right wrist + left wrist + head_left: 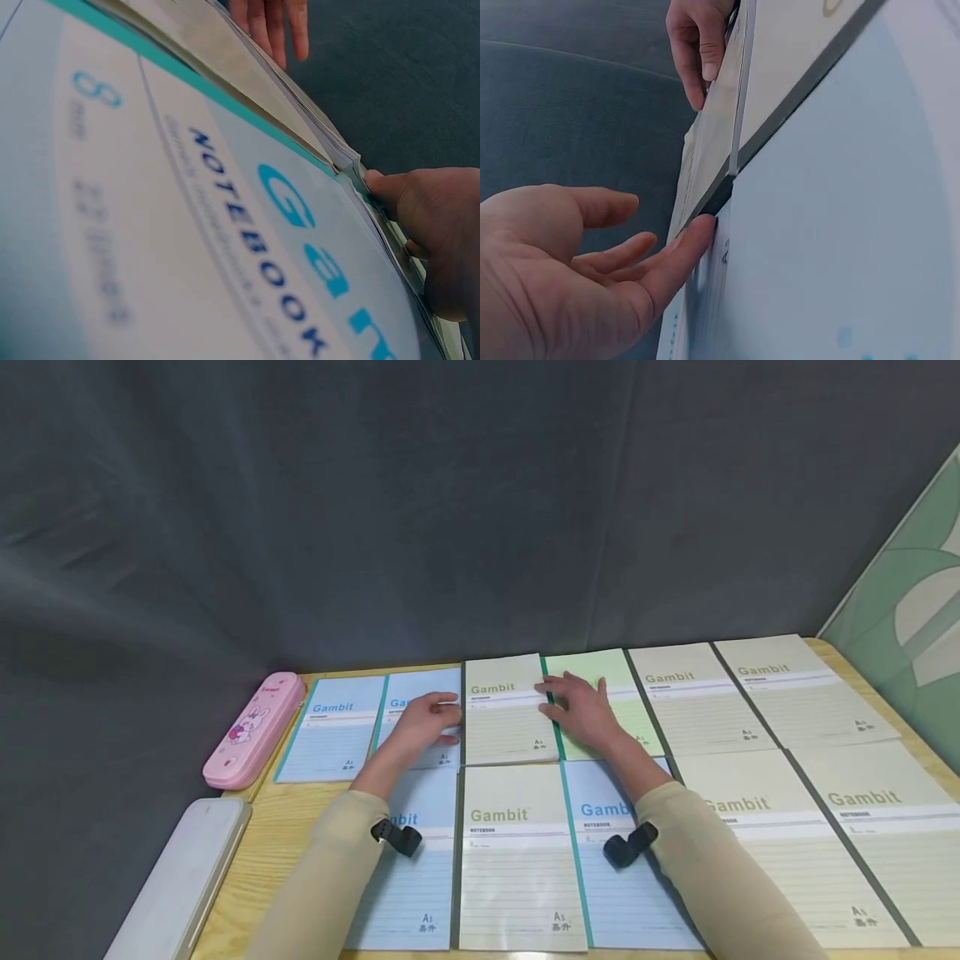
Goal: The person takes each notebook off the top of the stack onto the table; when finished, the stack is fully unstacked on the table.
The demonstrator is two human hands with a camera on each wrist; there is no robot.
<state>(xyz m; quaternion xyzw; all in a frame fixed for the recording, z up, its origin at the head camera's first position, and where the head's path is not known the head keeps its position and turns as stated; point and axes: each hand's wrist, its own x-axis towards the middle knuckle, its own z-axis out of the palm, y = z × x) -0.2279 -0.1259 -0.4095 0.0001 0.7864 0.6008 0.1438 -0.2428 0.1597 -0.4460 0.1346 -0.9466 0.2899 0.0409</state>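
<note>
A cream Gambit notebook point(506, 727) lies in the back row between my two hands. At its dark left spine is my left hand point(429, 722), above a blue notebook point(416, 682); in the left wrist view the fingers point(676, 266) are extended, with a fingertip touching near the spine. My right hand point(583, 710) is at the cream notebook's right edge, over a green notebook point(600, 668) with a teal spine. In the right wrist view, the right thumb point(386, 184) touches near the notebook edges, while the other fingers are mostly hidden. Neither hand grips anything.
More notebooks form a front row, including a cream one point(517, 877) and blue ones beneath my forearms. Cream notebooks point(697, 718) continue rightward. A pink pencil case point(255, 731) and a white case point(180, 877) lie at left. Dark cloth point(450, 510) hangs behind the wooden table point(285, 835).
</note>
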